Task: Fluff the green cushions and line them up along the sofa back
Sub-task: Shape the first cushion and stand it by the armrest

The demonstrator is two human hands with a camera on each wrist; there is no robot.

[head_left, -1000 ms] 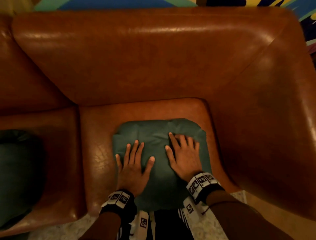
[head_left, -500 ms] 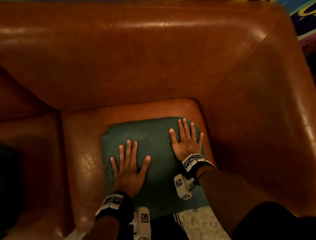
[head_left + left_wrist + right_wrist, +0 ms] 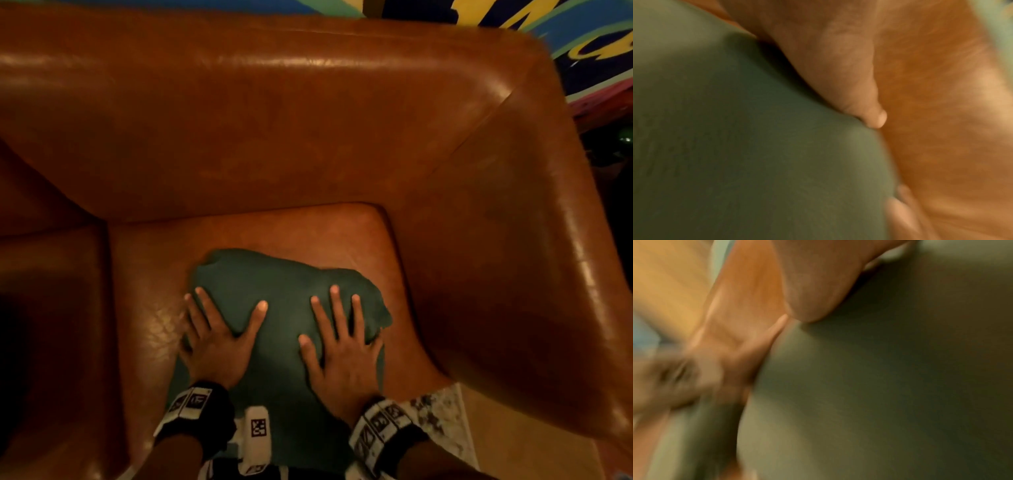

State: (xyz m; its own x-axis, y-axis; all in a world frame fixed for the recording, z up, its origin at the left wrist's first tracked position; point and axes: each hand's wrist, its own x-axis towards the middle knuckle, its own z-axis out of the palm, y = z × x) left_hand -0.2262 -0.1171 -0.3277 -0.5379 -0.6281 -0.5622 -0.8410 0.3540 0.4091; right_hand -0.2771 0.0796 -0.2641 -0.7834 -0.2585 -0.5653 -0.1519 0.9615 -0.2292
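Note:
A dark green cushion lies flat on the right-hand seat of the brown leather sofa. My left hand presses on its left edge with fingers spread flat. My right hand presses on its right half, fingers straight and spread too. In the left wrist view the green cushion fills the frame with my thumb lying on it. The right wrist view is blurred, with the cushion under my palm. The sofa back rises behind the cushion.
The sofa's right armrest stands close to the cushion's right side. A second seat lies to the left, dark in shadow. A speckled floor shows at the seat's front edge. A bright painted wall runs behind the sofa.
Both hands stayed flat on the cushion. The right hand drew back toward me from the cushion's far right corner. The cushion's far edge has bunched up and looks uneven now.

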